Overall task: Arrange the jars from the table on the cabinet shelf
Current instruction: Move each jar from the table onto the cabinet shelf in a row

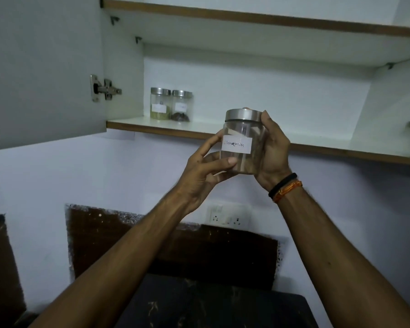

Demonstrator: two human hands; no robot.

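Two hands are holding a clear cylindrical jar [243, 143] upright in the air, in front of the lower cabinet shelf [246, 136] and not yet resting on it. The jar is wearing a brushed metal lid [243, 114] and a white paper label [236, 145] with handwriting that seems to read "Cinnamon". Brown stick-like pieces are showing through the glassy wall, though dimly.

The left hand [204, 176] is gripping the jar from the left, its thumb lying across the front below the label and its fingers curling behind, where they are being hidden by the jar. The right hand [273, 152] is wrapping the right side, with fingertips reaching up to the lid's rim. A black band and an orange thread [285, 188] are circling the right wrist.

Two similar jars are standing side by side, touching or nearly so, at the far left of the shelf: the left jar [160, 104] is showing a greenish filling, the right jar [182, 106] a dark one. Their labels are too blurred to read.

The cabinet is looking smooth and white with brown wooden edging; its open door [45, 67] is carrying a metal hinge [104, 88]. A wall socket [229, 215] is sitting partly behind the left forearm. The dark speckled counter [211, 304] is being cut off by the lower edge of the view.
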